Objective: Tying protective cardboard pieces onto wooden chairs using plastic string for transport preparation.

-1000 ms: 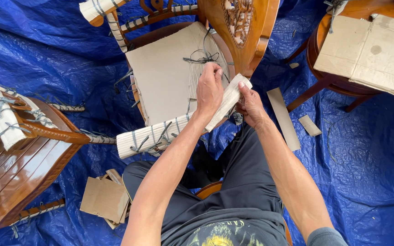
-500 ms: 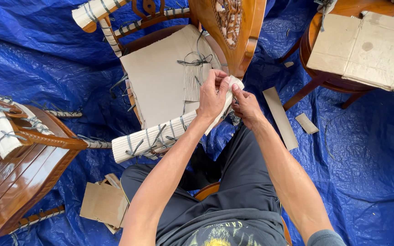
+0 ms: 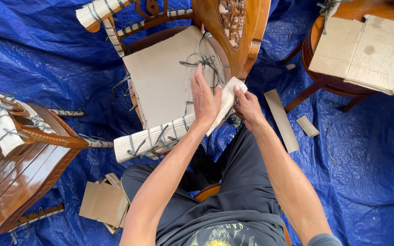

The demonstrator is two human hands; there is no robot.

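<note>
View from the head camera, looking down at a person seated over a carved wooden chair [image 3: 233,32] that stands on a blue tarp [image 3: 46,59]. A flat cardboard sheet [image 3: 160,77] covers the chair's seat, tied down with grey twine [image 3: 204,60]. The chair's front rail is bound in a strip of white corrugated wrap [image 3: 160,136], lashed with the same twine. The loose end of that wrap [image 3: 229,95] rises between the two hands at the chair's near corner. The left hand [image 3: 205,98] lies open, fingers straight, its palm pressed flat against the wrap. The right hand [image 3: 248,105] is closed in a pinch on the wrap's free edge, thumb on top. To do this step well, it seems best to keep the flat palm pinning the layer against the wood while the pinching hand draws the end taut, so that no slack or crease forms at the corner. Cardboard offcuts [image 3: 281,119] lie on the tarp just right of the hands; a second wrapped chair [image 3: 19,155] stands to the left.
</note>
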